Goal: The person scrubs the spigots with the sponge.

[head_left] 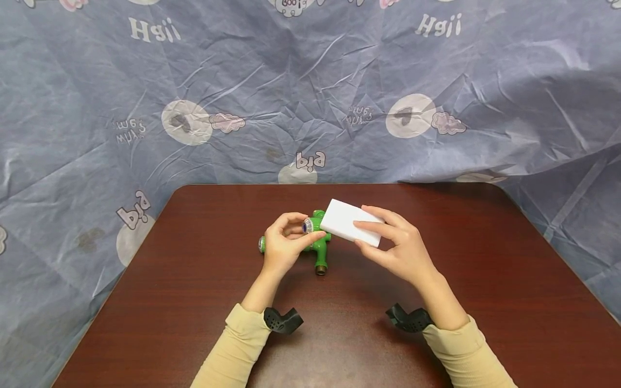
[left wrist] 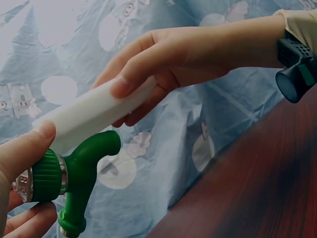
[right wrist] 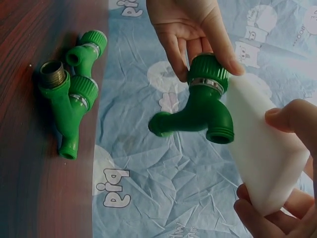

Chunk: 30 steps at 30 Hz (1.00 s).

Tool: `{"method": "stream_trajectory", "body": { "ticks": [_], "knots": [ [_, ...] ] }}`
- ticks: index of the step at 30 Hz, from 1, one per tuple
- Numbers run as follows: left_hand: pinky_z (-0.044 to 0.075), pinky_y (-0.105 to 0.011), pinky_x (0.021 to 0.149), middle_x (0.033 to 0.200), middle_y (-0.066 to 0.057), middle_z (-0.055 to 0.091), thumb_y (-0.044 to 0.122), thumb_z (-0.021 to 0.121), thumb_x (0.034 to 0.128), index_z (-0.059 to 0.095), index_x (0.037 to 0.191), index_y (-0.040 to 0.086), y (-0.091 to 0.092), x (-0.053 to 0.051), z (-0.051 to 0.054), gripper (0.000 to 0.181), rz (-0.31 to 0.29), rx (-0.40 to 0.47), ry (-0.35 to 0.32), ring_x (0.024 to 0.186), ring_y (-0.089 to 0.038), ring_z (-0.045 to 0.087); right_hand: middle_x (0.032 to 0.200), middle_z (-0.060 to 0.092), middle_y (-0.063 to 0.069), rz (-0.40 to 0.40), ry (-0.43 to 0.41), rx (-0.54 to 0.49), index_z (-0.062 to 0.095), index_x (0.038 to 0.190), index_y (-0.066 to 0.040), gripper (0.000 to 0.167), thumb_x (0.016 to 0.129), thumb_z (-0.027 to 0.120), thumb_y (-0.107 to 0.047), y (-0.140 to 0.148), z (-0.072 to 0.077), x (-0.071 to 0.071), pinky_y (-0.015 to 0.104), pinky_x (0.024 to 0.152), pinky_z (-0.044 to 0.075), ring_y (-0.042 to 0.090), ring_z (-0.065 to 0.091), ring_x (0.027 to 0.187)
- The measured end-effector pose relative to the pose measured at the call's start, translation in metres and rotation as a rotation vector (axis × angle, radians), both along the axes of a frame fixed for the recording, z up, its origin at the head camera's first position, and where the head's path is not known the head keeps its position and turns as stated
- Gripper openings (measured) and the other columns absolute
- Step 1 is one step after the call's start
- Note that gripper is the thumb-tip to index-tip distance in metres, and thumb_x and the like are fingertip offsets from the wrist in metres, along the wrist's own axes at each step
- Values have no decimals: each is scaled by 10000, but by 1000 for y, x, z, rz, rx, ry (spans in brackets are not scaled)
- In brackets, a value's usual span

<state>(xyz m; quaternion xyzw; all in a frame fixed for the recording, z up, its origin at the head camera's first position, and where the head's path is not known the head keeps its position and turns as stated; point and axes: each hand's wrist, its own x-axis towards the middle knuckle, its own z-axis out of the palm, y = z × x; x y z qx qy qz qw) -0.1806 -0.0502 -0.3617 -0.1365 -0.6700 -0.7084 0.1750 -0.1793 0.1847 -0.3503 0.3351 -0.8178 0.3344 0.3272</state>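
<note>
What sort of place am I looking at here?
Likely an improvised indoor workstation: a reddish-brown tabletop, a creased blue cartoon-print sheet hung behind it, and black wrist-worn devices.

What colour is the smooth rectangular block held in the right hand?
Plain white; the smooth rectangular block shows best in the right wrist view.

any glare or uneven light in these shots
Head view: pale sheen on the near tabletop, white block bright and nearly featureless; left wrist view: dimmer, backdrop brightest at upper left; right wrist view: also dim, tabletop dark at left.
</note>
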Motion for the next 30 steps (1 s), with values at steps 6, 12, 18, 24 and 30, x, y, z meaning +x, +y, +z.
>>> {"method": "stream_trajectory", "body": {
  "ticks": [6, 12, 18, 24, 30],
  "knots": [
    [519, -196, 585, 861, -98, 593, -60, 803, 674, 635, 994, -98, 0, -1, -1, 364, 8, 9, 82, 667, -183, 607, 1173, 626, 102, -36, 20, -56, 747, 997, -141, 330, 672, 762, -81, 0, -1, -1, 228, 836, 433, 267, 591, 1045],
    [514, -195, 591, 883, -208, 558, -82, 787, 685, 659, 984, -116, 2, -3, -2, 327, 8, -24, 192, 648, -125, 570, 1196, 616, 103, -9, 7, -34, 743, 1012, -143, 319, 694, 761, -116, -3, -1, 0, 334, 815, 459, 267, 582, 1068],
    [514, -180, 560, 951, -224, 575, -122, 793, 644, 631, 994, -133, 3, -2, -3, 386, -63, 27, 91, 645, -147, 635, 1192, 617, 103, -51, 32, -81, 745, 1001, -131, 324, 681, 767, -88, -4, -2, -1, 251, 840, 439, 279, 585, 1050],
    [525, -181, 583, 1011, -202, 561, -175, 756, 649, 596, 1063, -147, 2, 0, -1, 445, -135, 48, 10, 713, -159, 661, 1204, 609, 113, -16, 52, -74, 742, 1012, -132, 309, 704, 763, -140, -7, -1, 0, 246, 859, 436, 282, 574, 1067],
    [541, -204, 630, 1054, -171, 548, -193, 697, 684, 579, 1116, -143, 3, 2, 0, 450, -154, 17, -24, 741, -170, 660, 1212, 601, 129, -34, 68, -18, 741, 1010, -132, 292, 724, 752, -186, -7, -1, 1, 369, 810, 452, 292, 566, 1063]
  ]
}}
